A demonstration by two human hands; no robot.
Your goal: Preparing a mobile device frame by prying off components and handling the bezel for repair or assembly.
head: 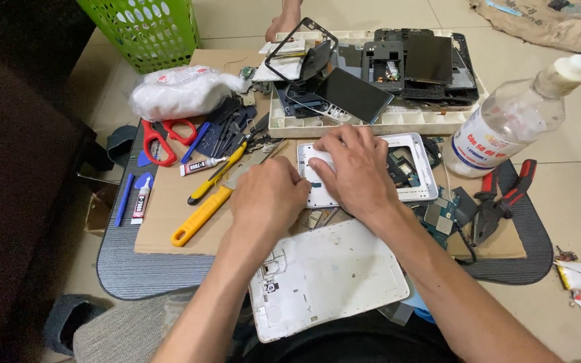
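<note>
So, both hands down on the opened white tablet frame (417, 176), mid-frame.
Left hand (268, 196) curled, fingertips at its left edge; right hand (356, 169) spread flat on top, pressing it; white back cover (327, 277) lies below.

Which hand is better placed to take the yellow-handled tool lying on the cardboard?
Probably the left hand. The yellow-handled tool lies just beside it on its own side, with nothing between them. The right hand is spread over the white device frame and would have to cross over the left.
</note>
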